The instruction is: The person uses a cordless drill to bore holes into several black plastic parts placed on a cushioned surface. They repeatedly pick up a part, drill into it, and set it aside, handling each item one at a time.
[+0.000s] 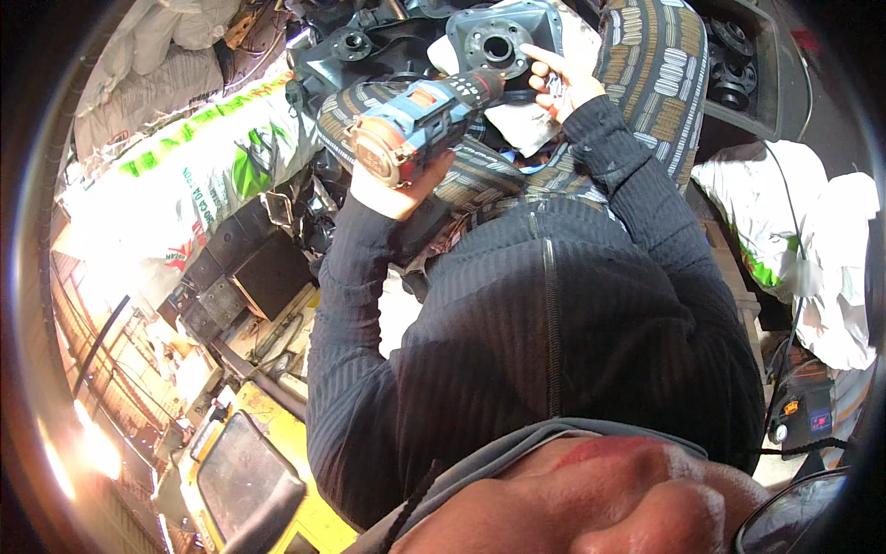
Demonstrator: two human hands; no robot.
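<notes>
My left hand (403, 192) is wrapped round the grip of a blue cordless drill (420, 125) with a black chuck. The drill points right and away from me, its front end close to a dark metal housing (506, 23) with a round, holed flange. At the flange's right edge is my right hand (570, 85), index finger stretched onto the metal. Small shiny metal pieces (554, 85) sit in its curled fingers; their kind is too small to make out. Below the housing, a white sheet or bag (521, 127) lies on dark striped fabric (651, 65) over my lap.
More dark metal housings (346, 46) stand left of the flange. At right, a grey crate (771, 88) holds round black parts. White sacks lie at left (208, 152) and right (771, 189). A yellow machine (263, 434) stands lower left.
</notes>
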